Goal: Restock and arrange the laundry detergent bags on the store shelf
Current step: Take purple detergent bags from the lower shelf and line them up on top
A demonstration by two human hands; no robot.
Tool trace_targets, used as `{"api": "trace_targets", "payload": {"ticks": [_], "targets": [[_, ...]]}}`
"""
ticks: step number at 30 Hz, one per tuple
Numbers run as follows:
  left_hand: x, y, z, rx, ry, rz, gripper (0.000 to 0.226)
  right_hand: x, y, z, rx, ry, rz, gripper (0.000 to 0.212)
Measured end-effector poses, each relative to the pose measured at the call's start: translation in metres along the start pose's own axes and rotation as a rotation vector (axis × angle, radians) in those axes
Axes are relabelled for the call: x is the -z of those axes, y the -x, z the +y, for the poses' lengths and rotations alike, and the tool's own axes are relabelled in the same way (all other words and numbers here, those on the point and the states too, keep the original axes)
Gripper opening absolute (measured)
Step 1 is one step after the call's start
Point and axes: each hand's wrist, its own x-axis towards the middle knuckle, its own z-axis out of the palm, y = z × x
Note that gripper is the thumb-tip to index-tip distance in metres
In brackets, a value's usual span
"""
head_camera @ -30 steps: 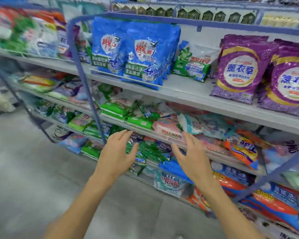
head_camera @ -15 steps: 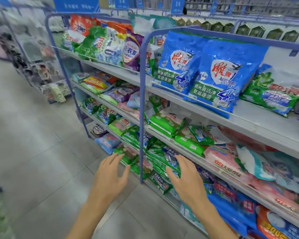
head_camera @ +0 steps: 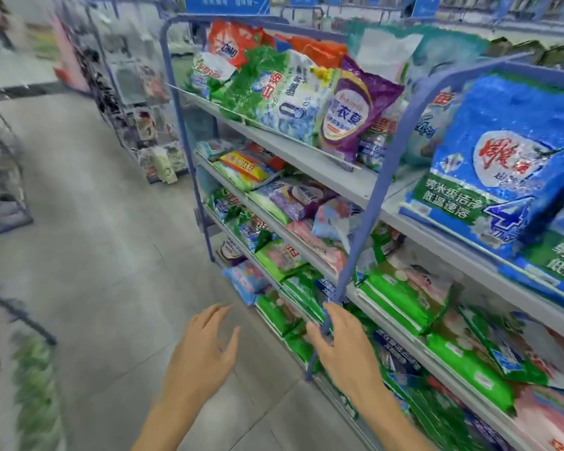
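Note:
Detergent bags fill a white store shelf with blue posts. A large blue bag stands on the top shelf at the right, a purple bag and a green and white bag further left. Green bags lie on the lower shelves. My left hand hovers over the floor, fingers spread, holding nothing. My right hand is empty too, fingers relaxed, just in front of a blue shelf post and the low green bags.
The grey tiled aisle floor stretches to the left. Another rack stands at the far left edge. A display of small hanging goods sits past the shelf's end. A light blue bag sticks out near the floor.
The view has swung left along the shelf, so the blue bags moved to the right edge. Both hands stay raised, open and empty, lower in the frame.

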Motion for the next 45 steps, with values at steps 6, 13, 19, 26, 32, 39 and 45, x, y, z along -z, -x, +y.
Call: {"api": "trace_targets", "payload": {"ticks": [6,13,19,26,32,39,45], "targets": [[0.007,-0.096,-0.063,0.021,0.035,-0.079,0.052,-0.044,-0.090,-0.050,-0.029,0.018,-0.004,0.064],[0.018,-0.225,-0.103,-0.124,0.069,-0.194,0.048,-0.076,-0.179,-0.103,-0.201,-0.006,0.093,0.066],[-0.015,-0.340,-0.098,-0.238,0.071,-0.373,0.051,-0.073,-0.251,-0.111,-0.335,-0.053,0.182,0.070],[-0.082,-0.461,-0.046,-0.332,0.109,-0.455,0.057,-0.068,-0.357,-0.087,-0.496,-0.199,0.301,0.070],[-0.136,-0.510,-0.019,-0.382,0.318,-0.434,0.044,-0.077,-0.416,-0.064,-0.621,-0.211,0.418,0.053],[-0.190,-0.544,-0.008,-0.417,0.438,-0.428,0.020,-0.098,-0.453,-0.045,-0.706,-0.294,0.471,0.050],[-0.208,-0.555,-0.006,-0.344,0.501,-0.371,0.021,-0.104,-0.477,-0.028,-0.783,-0.625,0.659,0.026]]}}
